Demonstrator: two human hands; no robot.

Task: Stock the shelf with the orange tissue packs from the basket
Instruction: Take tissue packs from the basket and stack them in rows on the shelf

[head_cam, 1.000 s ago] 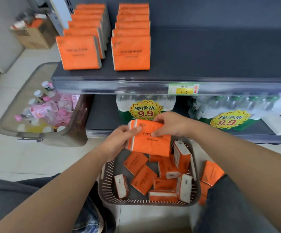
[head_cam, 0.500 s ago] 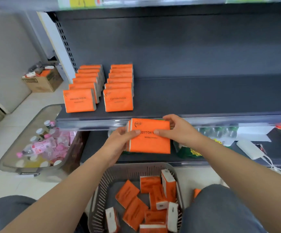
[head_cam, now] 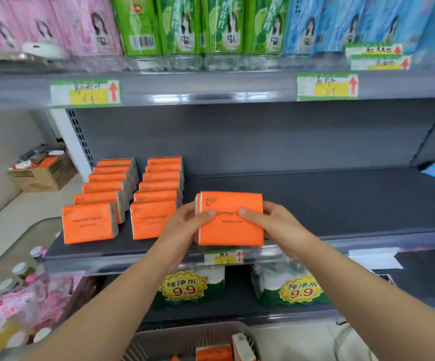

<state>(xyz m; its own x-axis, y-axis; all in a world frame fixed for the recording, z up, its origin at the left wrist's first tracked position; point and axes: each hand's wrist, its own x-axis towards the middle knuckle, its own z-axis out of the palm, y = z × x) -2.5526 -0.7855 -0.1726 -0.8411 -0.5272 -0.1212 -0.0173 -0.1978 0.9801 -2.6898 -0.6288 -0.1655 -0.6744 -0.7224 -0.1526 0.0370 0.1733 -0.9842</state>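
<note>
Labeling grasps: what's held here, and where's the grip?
Orange tissue pack: left hand grips its left edge, right hand its right edge, thumbs on front.

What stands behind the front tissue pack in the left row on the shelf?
A line of more orange packs running toward the back wall. Only their tops and right ends show; their front faces are covered.

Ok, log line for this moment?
left hand + right hand: hold orange tissue pack | at shelf front, right of two stocked rows | basket: packs inside
</note>
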